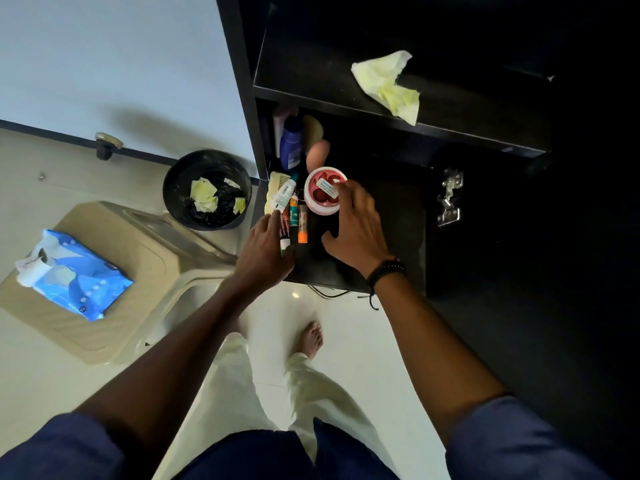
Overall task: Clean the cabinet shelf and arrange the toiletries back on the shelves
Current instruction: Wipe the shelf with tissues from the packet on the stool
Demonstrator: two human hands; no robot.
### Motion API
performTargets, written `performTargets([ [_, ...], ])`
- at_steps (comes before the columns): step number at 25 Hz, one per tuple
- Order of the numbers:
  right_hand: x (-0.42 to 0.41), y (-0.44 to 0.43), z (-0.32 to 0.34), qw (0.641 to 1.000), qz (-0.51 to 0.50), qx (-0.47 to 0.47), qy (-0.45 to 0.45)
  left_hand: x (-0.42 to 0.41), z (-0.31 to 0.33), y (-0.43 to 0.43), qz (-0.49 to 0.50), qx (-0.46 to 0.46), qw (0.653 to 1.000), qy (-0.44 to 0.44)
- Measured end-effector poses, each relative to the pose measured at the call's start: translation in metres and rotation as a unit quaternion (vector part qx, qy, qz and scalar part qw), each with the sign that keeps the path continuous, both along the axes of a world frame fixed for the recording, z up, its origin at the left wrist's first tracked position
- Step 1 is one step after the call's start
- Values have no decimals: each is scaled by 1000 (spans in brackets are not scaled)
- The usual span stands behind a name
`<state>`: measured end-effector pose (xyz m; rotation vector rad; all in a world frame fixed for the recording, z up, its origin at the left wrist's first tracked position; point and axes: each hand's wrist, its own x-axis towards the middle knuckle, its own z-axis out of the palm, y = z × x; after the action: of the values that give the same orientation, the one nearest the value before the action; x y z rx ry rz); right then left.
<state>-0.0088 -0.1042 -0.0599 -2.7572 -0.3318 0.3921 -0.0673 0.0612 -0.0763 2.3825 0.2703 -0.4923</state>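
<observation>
While toiletries [292, 202] crowd shelf [363, 271] edge, right side bare

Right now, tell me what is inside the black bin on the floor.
The black bin holds crumpled yellow-green wipes on a dark liner. Anything beneath them is hidden.
</observation>
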Motion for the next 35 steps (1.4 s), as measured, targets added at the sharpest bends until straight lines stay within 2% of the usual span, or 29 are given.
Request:
performTargets([
  [5, 41, 14, -18, 997, 2, 29, 75, 17, -8, -1, -25, 37, 998, 38],
  [8, 49, 14, -19, 998, -2, 43, 49, 22, -9, -3, -25, 48, 998, 34],
  [11, 51, -9, -20, 993, -97, 60, 9, 23, -9, -3, -33, 57, 997, 39],
  [13, 58, -36, -18, 983, -179, 26, -31, 24, -9, -1, -26, 55, 998, 32],
  [15, 69, -62, -16, 972, -229, -34, -35, 25, -8, 1, -21, 56, 998, 34],
  [21, 83, -81, -18, 972, -206, -116, 3, 28, -4, -1, -7, 49, 996, 68],
  [23, 70, -68, -10, 968, -204, -132, -66, 30, -4, -1, 13, 49, 996, 70],
  [25, 50, -43, -9, 976, -165, -39, -139, 34, -6, 0, 70, 14, 994, 79],
  [26, 38, -26, -11, 982, -143, 35, -119, 35, -7, 1, 102, -12, 991, 86],
  [28, 16, 10, -20, 974, -154, 164, 38, 38, -9, 3, 145, -56, 983, 97],
  [30, 5, 36, -27, 929, -222, 228, 191, 39, -9, 5, 175, -97, 973, 115],
  [31, 2, 44, -29, 913, -244, 232, 231, 39, -7, 6, 190, -120, 967, 123],
  [35, -1, 62, -30, 908, -256, 225, 244, 39, 3, -2, 203, -212, 945, 146],
])
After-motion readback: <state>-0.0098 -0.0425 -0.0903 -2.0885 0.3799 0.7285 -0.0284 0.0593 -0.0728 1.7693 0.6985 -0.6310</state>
